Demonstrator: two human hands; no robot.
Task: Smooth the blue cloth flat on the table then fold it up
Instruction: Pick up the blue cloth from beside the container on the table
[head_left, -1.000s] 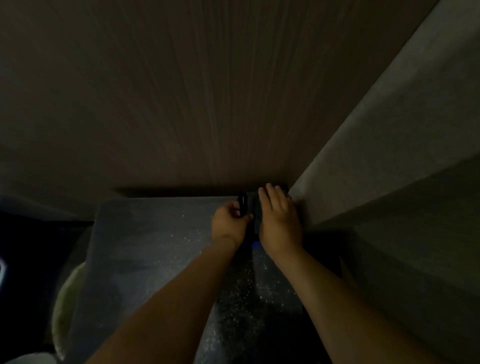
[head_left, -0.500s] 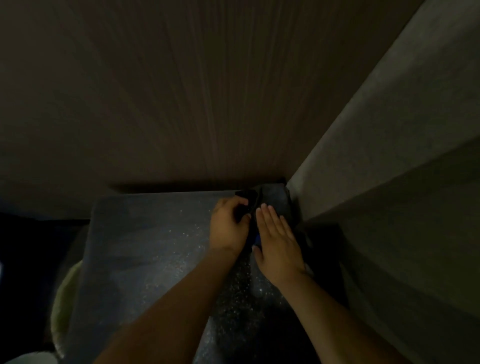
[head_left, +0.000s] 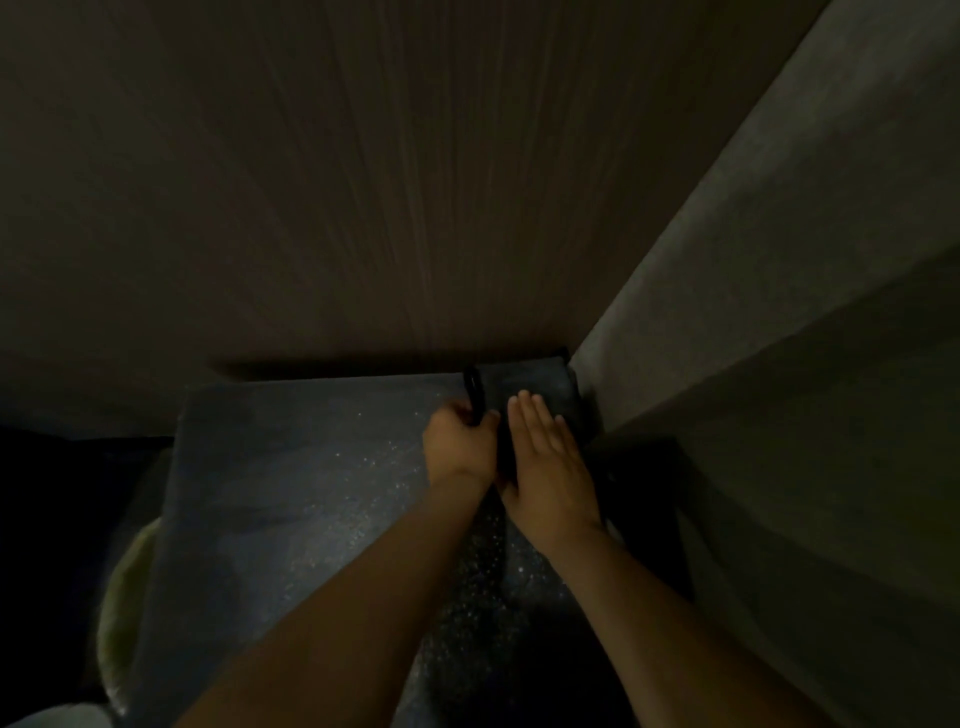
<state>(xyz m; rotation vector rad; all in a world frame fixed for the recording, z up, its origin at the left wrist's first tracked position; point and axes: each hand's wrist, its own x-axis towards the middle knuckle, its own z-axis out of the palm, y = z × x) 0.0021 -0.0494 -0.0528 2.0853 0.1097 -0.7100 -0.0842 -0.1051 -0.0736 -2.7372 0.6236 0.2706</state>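
The scene is very dark. The blue cloth (head_left: 540, 384) lies as a small dark folded shape in the far right corner of the speckled grey table (head_left: 291, 467), against the walls. My right hand (head_left: 545, 462) rests flat on it, fingers straight and together, covering its near part. My left hand (head_left: 460, 441) is closed around the cloth's raised dark left edge, which sticks up above my fist. How many layers the cloth has cannot be made out.
A wood-grain wall (head_left: 415, 182) stands behind the table and a grey wall (head_left: 753, 260) closes in on the right. A pale rounded object (head_left: 122, 613) sits beyond the table's left edge. Both forearms cross the near table.
My right hand has slid back toward me across the cloth, uncovering its far part near the corner. My left hand has kept its grip on the left edge.
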